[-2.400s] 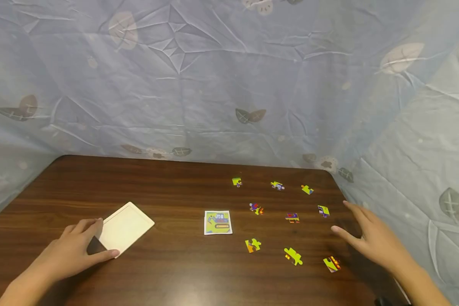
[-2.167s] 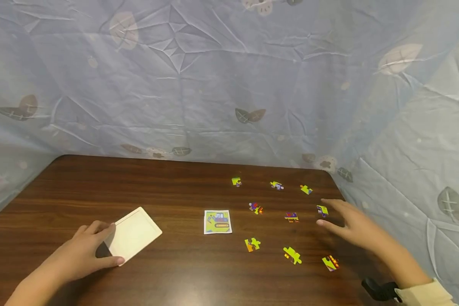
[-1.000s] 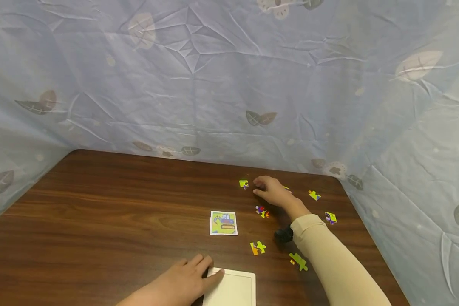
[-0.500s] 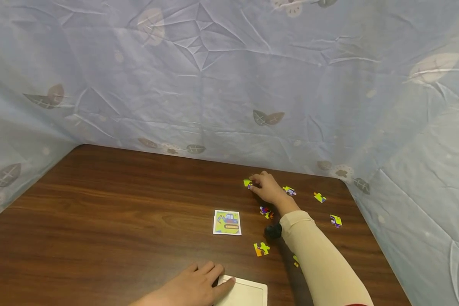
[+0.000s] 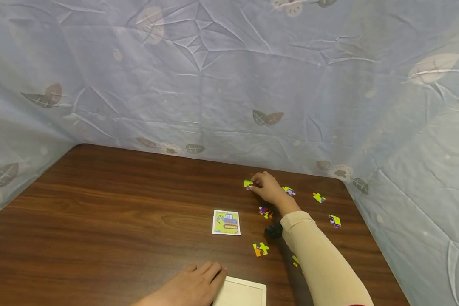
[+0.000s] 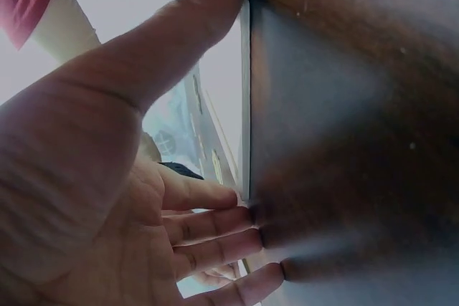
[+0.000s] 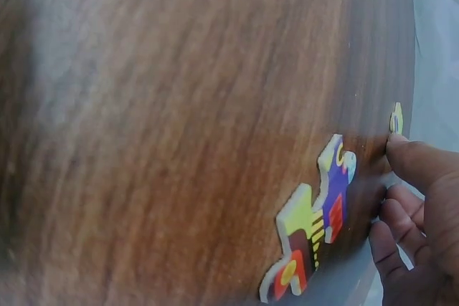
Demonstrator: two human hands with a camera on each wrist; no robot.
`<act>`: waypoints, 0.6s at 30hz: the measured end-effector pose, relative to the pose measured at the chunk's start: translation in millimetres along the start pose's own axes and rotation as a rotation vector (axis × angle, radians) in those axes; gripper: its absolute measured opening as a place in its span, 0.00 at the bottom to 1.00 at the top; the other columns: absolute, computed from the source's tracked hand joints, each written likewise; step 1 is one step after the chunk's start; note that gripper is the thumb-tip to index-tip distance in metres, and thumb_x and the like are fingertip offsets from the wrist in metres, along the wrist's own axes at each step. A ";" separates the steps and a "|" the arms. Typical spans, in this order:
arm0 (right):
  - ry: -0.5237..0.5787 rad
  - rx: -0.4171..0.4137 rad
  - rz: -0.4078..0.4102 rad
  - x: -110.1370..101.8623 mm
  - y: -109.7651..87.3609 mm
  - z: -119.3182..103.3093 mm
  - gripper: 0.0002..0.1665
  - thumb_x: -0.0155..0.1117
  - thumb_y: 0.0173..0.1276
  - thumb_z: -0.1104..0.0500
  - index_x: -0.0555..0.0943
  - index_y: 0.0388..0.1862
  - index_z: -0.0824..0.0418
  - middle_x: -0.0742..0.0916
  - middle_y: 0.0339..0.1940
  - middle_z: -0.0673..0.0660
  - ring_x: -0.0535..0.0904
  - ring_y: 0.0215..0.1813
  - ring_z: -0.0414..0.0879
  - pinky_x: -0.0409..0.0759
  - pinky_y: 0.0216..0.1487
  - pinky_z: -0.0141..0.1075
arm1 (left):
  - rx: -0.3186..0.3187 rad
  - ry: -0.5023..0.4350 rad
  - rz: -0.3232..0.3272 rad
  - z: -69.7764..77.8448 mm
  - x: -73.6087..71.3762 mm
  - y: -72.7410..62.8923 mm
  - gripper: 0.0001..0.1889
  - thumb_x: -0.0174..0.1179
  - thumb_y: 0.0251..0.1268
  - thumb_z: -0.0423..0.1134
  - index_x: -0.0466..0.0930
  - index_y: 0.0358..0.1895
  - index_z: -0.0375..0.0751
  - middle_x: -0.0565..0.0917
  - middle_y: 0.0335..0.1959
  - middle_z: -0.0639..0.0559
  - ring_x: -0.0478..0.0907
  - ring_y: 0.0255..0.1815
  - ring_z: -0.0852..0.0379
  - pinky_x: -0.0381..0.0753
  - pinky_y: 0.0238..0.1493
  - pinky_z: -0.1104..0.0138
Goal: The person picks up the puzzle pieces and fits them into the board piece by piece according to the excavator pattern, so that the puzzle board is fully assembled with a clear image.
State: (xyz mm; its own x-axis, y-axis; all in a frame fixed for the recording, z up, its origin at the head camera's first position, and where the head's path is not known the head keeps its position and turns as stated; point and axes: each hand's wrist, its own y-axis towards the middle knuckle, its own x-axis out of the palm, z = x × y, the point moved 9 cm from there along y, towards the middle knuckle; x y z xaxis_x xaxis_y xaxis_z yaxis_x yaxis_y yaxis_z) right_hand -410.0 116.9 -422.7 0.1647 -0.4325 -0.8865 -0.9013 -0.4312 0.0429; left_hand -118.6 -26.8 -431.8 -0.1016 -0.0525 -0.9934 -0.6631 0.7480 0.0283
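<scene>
My left hand lies at the left edge of a shallow cream puzzle tray at the bottom of the head view. In the left wrist view its thumb and straight fingers span the tray's side, fingertips down at the table. My right hand is far out on the table, thumb and forefinger pinching the edge of a yellow-green puzzle piece. In the right wrist view the thumb covers part of this small piece. Nearer lies a blue, red and yellow-green puzzle piece.
A square picture card of a digger lies mid-table. Other puzzle pieces lie around the right arm, such as a yellow-orange one and a yellow-blue one. My right sleeve hides some. Hanging cloth borders the table.
My left hand has brought the tray from the far left to the front middle. My right hand has swung from the right side to the far puzzle piece and closed its fingertips there.
</scene>
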 end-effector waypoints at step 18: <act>-0.063 -0.013 0.005 3.3 1.8 2.3 0.19 0.66 0.75 0.57 0.82 0.53 0.72 0.83 0.50 0.66 0.81 0.52 0.57 0.82 0.59 0.50 | 0.002 0.034 0.014 1.1 3.7 -3.7 0.45 0.42 0.70 0.79 0.80 0.63 0.41 0.81 0.56 0.52 0.78 0.52 0.60 0.82 0.41 0.71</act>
State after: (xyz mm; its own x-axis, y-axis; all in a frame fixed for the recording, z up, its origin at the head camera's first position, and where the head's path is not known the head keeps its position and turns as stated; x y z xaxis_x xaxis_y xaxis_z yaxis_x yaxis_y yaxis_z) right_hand -412.0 116.5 -426.7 0.1346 -0.3841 -0.9134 -0.8965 -0.4399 0.0529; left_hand -115.7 -29.0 -435.7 -0.1356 -0.0645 -0.9887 -0.6596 0.7505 0.0415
